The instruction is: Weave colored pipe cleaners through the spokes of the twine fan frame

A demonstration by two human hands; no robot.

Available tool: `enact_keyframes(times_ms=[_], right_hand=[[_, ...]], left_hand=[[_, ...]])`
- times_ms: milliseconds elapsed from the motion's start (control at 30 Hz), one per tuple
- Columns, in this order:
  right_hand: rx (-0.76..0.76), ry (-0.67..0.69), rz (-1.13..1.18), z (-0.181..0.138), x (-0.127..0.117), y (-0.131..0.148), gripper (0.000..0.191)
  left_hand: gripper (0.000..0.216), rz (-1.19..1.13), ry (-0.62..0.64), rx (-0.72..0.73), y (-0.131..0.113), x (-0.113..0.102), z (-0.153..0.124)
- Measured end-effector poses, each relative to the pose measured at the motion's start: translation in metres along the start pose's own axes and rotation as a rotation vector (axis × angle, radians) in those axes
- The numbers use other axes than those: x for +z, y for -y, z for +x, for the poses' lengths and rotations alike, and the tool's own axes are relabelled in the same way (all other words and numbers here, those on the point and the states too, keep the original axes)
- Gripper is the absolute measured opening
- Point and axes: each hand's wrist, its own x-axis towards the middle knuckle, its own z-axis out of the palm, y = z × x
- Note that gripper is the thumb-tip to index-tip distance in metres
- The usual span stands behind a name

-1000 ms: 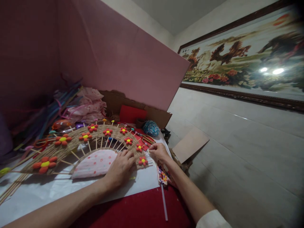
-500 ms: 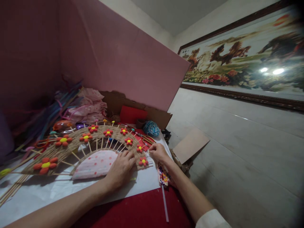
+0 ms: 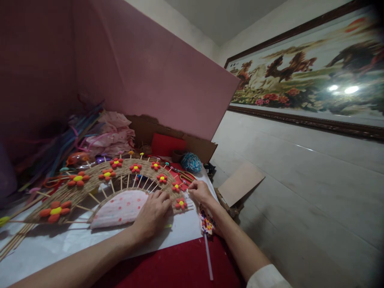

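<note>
A half-round woven fan of twine on wooden sticks (image 3: 90,185), dotted with several red and yellow flowers, lies on white paper (image 3: 99,240). A pink spotted half-disc (image 3: 121,208) forms its middle. My left hand (image 3: 153,214) lies flat on the fan's right end, fingers spread, beside a red flower (image 3: 181,204). My right hand (image 3: 200,193) pinches something small at the tips of the sticks on the fan's right edge; I cannot make out what it holds.
A blue yarn ball (image 3: 191,162), a red block (image 3: 167,145) and a cardboard box edge (image 3: 198,146) stand behind the fan. Pink fabric (image 3: 112,134) and coloured strips (image 3: 60,150) pile at the left. A patterned stick (image 3: 207,244) lies on red cloth (image 3: 174,268). Cardboard sheet (image 3: 240,182) lies on the floor.
Both hands stay where they were. The view has shifted very slightly; the fan looks a little further left.
</note>
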Motion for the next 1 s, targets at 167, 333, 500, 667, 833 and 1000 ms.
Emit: enact_keyframes(times_ms=[167, 333, 500, 667, 833, 1000], right_hand=[[-0.001, -0.001, 0.006, 0.0000, -0.0003, 0.0000, 0.010], [0.001, -0.001, 0.005, 0.0003, 0.0004, -0.0002, 0.010], [0.000, 0.002, 0.002, 0.0001, 0.0007, 0.0002, 0.012], [-0.004, -0.006, 0.014, -0.0006, -0.0001, 0.0012, 0.011], [-0.024, 0.005, 0.047, -0.0008, -0.0013, -0.0007, 0.010], [-0.028, 0.021, 0.077, -0.0004, -0.0056, -0.0048, 0.015]], left_hand=[[0.014, 0.000, 0.004, 0.002, 0.0015, 0.0012, 0.0002], [0.013, -0.003, 0.011, 0.005, 0.0003, -0.0004, 0.0003], [0.015, -0.002, -0.002, 0.002, -0.0012, -0.0008, 0.0001], [0.015, -0.009, 0.010, -0.003, -0.0009, -0.0014, 0.0006], [0.014, -0.006, 0.016, -0.003, 0.0004, -0.0007, 0.0000], [0.015, -0.003, 0.018, 0.004, 0.0001, -0.0005, -0.0004]])
